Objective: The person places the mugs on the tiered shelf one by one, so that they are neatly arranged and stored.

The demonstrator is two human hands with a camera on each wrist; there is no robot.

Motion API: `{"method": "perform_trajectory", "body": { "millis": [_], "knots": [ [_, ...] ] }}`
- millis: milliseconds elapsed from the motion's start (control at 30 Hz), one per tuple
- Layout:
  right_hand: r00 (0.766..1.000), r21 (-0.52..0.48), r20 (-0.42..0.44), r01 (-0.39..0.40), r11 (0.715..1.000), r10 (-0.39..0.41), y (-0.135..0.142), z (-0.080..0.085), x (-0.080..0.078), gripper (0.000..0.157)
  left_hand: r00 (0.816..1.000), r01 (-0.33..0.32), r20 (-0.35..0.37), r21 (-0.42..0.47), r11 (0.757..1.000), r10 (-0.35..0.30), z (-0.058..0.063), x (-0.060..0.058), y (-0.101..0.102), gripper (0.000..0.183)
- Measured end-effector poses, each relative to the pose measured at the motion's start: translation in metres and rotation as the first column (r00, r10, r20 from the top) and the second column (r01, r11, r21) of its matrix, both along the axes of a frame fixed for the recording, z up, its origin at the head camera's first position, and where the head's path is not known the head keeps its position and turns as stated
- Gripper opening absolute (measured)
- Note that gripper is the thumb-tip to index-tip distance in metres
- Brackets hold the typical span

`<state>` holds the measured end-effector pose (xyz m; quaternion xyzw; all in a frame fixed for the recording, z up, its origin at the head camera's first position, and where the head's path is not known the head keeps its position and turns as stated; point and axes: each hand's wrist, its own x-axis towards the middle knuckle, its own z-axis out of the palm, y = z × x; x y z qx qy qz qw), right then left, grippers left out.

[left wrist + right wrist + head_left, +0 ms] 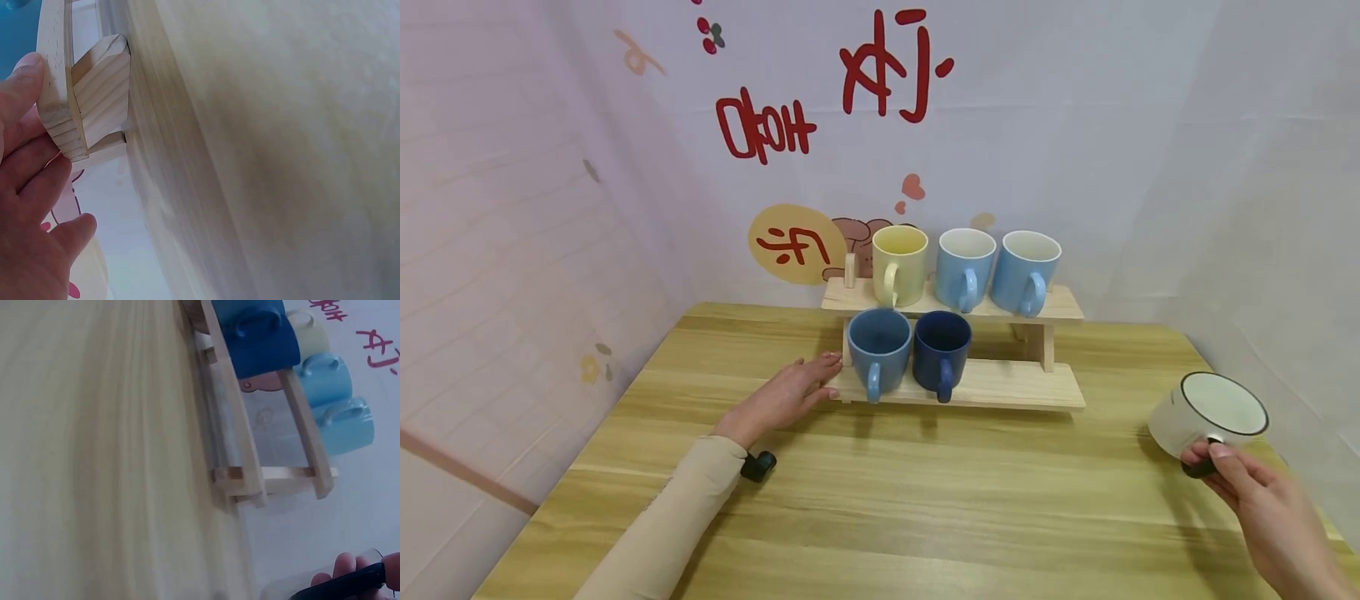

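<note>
My right hand grips a white enamel mug with a black rim by its black handle, over the table's right side. Far to the left, my left hand rests its fingers on the left end of the lower board of a two-tier wooden shelf. In the left wrist view the fingertips lie against that board end. On the lower board stand a medium-blue mug and a navy mug. A yellow mug and two light-blue mugs stand on the upper board.
The shelf stands near the back of a wood-grain table. A white cloth backdrop with red lettering rises behind it and along both sides. Bare board shows on the lower tier right of the navy mug.
</note>
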<state>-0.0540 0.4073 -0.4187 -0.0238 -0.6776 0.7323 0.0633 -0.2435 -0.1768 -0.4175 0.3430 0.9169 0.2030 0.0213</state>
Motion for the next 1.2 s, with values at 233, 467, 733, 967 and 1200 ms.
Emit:
{"method": "perform_trajectory", "body": {
  "millis": [233, 467, 733, 967, 1200],
  "knots": [
    [0.99, 0.047, -0.139, -0.019, 0.999, 0.025, -0.017, 0.018, -0.006, 0.028, 1.0, 0.007, 0.001, -0.003, 1.0, -0.007, 0.002, 0.0, 0.0, 0.055],
    [0.98, 0.077, -0.187, -0.051, 0.996, 0.065, -0.035, 0.024, -0.011, 0.027, 1.0, -0.008, 0.007, -0.009, 1.0, 0.008, 0.0, 0.001, 0.001, 0.056],
    [0.989, 0.17, -0.129, -0.05, 0.984, 0.073, -0.059, 0.034, -0.018, 0.026, 1.0, -0.006, -0.01, 0.009, 1.0, 0.006, 0.0, 0.002, 0.001, 0.055],
    [0.989, 0.232, -0.115, -0.065, 0.97, 0.094, -0.078, 0.04, -0.027, 0.026, 1.0, 0.006, -0.011, 0.023, 1.0, -0.006, 0.002, 0.004, 0.002, 0.055],
    [0.981, 0.218, -0.107, -0.134, 0.967, 0.16, -0.1, 0.043, -0.035, 0.029, 1.0, -0.001, -0.012, 0.023, 1.0, 0.001, 0.0, 0.003, 0.002, 0.056]
  ]
}}
